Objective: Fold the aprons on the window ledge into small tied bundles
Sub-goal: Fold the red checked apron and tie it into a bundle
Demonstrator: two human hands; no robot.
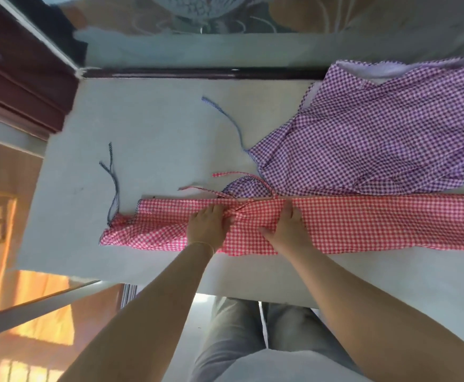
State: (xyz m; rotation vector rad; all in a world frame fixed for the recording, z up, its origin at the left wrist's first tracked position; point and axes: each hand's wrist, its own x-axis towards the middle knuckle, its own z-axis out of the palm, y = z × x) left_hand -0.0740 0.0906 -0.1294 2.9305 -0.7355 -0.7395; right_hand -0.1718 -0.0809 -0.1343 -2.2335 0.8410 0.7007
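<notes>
while both hands worked at the middle of the red apron, this was how things lay on the ledge.

landmark: the red apron (363, 224) lay as a long folded strip along the near side of the window ledge (148, 139), running left to right.
step in hand: by the look of it, the lengthwise folding of the red apron was done and the gathering at its middle was under way, ahead of folding it short and tying it.
left hand: the left hand (207, 226) sat on the middle of the red apron with its fingers curled into a bunch of cloth, gripping it.
right hand: the right hand (287, 227) lay just right of it on the same apron, fingers fairly straight and pressing the cloth flat, holding nothing.
red ties: the thin red ties (225, 175) trailed from the gathered spot away from the person, loose.
dark striped tie: a dark striped tie (112, 183) lay beyond the red apron's left end.
purple apron: the purple apron (377, 139) lay spread and unfolded beyond the red apron, toward the window, touching its far edge.
next move: likely needs the strip kept pinned while its ends are brought in, and the ties kept free for knotting.
containers: none were in view.
</notes>
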